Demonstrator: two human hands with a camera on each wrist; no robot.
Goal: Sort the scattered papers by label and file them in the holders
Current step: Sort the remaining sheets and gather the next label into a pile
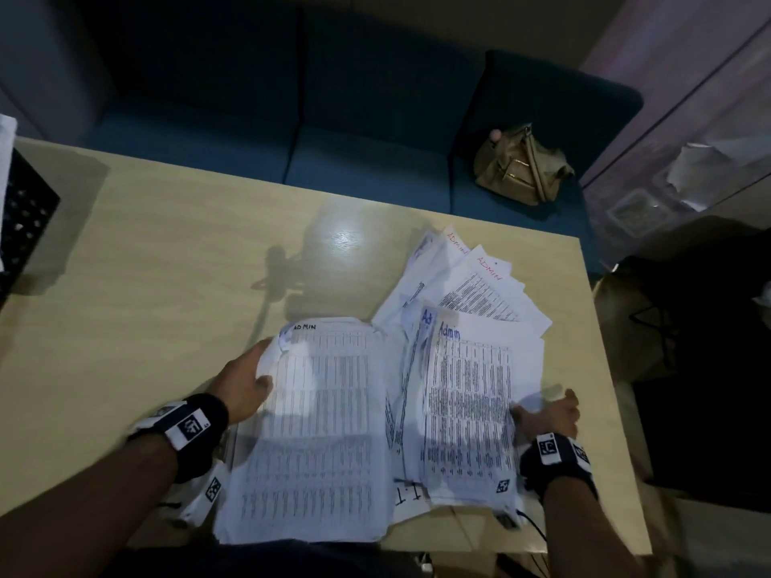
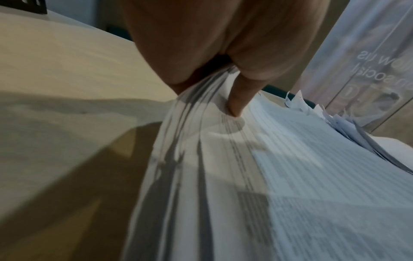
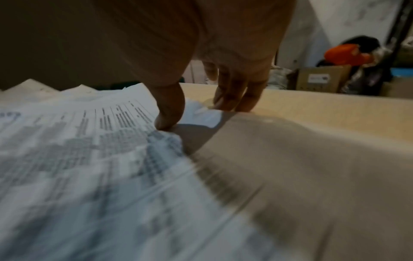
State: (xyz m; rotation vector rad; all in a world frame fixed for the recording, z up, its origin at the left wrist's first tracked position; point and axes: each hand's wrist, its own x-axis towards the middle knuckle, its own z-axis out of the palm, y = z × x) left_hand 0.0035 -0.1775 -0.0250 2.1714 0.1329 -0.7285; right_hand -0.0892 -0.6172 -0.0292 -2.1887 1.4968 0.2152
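On the pale wooden table (image 1: 167, 264) lies a loose spread of printed sheets. My left hand (image 1: 246, 381) grips the left edge of a thick stack headed ADMIN (image 1: 317, 431), thumb (image 2: 236, 104) on top and the fingers beneath the fanned edges (image 2: 190, 123). My right hand (image 1: 550, 415) is at the right edge of the pile headed Admin (image 1: 467, 410). Its thumb (image 3: 167, 118) presses on the top sheet and the fingers (image 3: 234, 100) touch down on a paper corner at the table. Sheets marked ADMIN in red (image 1: 488, 281) fan out behind. A sheet marked I.T (image 1: 411, 496) peeks out below.
A black mesh holder (image 1: 25, 219) with white paper in it stands at the table's far left edge. A tan handbag (image 1: 521, 168) sits on the blue sofa (image 1: 333, 118) behind the table. A cardboard box (image 3: 321, 79) and clutter lie beyond the right edge.
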